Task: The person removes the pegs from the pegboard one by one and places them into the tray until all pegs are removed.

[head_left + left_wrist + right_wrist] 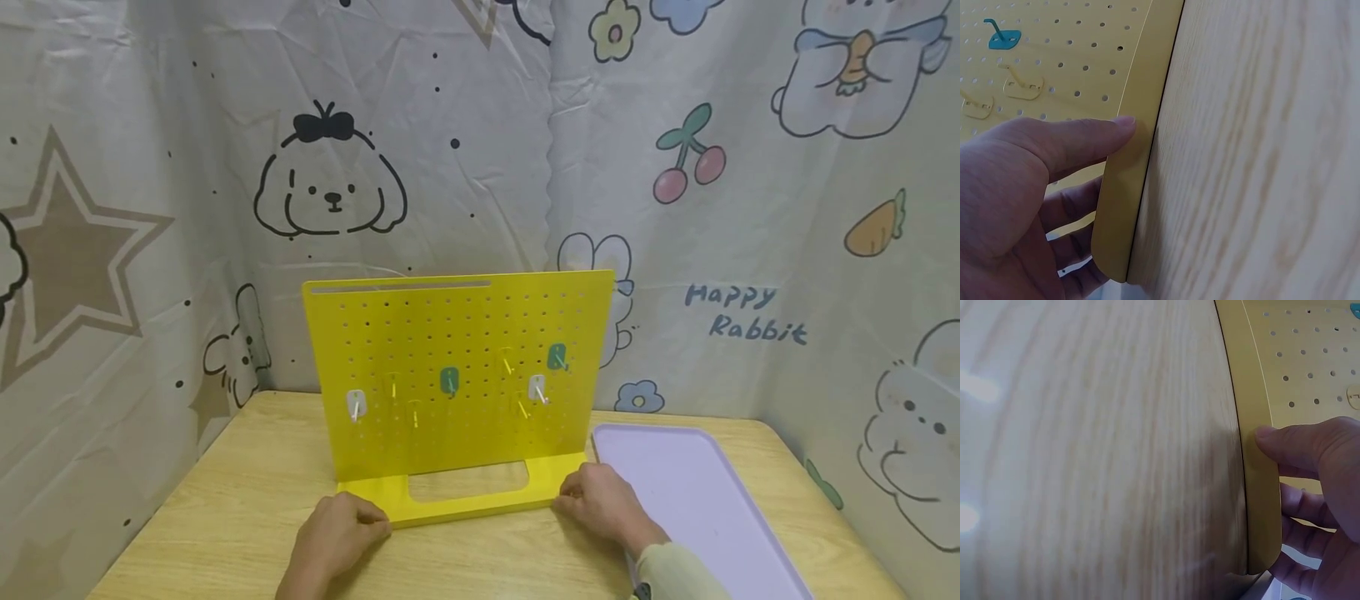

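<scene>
A yellow pegboard (480,442) stands upright on its flat base (480,502) in the head view. At the base's front left corner my left hand (337,529) holds it, thumb (1124,125) on the front edge and the other fingers round the end. My right hand (600,502) grips the front right corner in the same way, its thumb (1267,434) against the edge. On the board hang two green hooks, one mid-board (449,382) and one upper right (557,357), a white hook (356,405) at left, another white hook (537,388) at right, and several yellow hooks (393,387).
A pale purple tray (697,492) lies to the right of the pegboard, beside my right forearm. Everything rests on a wood-grain table (225,508). Printed cloth curtains (465,183) close off the back and both sides.
</scene>
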`<state>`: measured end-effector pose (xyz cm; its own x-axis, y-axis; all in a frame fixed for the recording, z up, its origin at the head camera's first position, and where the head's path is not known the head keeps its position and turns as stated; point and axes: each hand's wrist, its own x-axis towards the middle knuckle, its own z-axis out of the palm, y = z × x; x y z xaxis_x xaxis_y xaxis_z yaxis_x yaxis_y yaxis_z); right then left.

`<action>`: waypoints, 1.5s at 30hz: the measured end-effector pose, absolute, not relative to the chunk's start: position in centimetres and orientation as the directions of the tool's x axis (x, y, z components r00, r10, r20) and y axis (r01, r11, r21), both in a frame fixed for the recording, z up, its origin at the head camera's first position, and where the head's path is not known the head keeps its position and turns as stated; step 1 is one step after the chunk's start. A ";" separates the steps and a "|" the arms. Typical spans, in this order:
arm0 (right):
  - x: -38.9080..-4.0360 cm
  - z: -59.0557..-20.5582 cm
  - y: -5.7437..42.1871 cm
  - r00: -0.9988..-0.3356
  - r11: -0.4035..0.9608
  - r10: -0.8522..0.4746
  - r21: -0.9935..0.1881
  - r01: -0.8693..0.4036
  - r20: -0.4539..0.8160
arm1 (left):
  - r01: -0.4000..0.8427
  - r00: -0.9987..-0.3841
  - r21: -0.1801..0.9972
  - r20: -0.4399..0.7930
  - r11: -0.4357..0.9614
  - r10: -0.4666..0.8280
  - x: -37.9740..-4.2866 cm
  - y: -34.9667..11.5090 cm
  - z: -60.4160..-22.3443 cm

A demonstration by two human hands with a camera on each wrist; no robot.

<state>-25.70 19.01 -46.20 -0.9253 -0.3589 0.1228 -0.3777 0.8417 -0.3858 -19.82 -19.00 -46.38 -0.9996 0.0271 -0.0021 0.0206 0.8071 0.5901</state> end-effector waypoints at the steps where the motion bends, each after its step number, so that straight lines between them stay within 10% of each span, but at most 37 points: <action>1: -25.6 -46.2 19.0 -0.924 0.841 -0.361 -0.385 -0.380 0.124 | 0.026 -1.000 0.592 0.003 0.806 0.030 -19.8 -19.0 -46.4; 45: -19.9 -46.2 19.1 -0.928 0.845 -0.354 -0.385 -0.372 0.120 | 0.144 -0.987 0.627 0.033 0.766 0.158 -18.9 -20.6 -46.7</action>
<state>-19.94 19.07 -46.24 -0.9277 -0.3535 0.1196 -0.3716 0.8446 -0.3854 -18.94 -20.58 -46.66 -0.9869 0.1580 0.0331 0.1436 0.7658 0.6268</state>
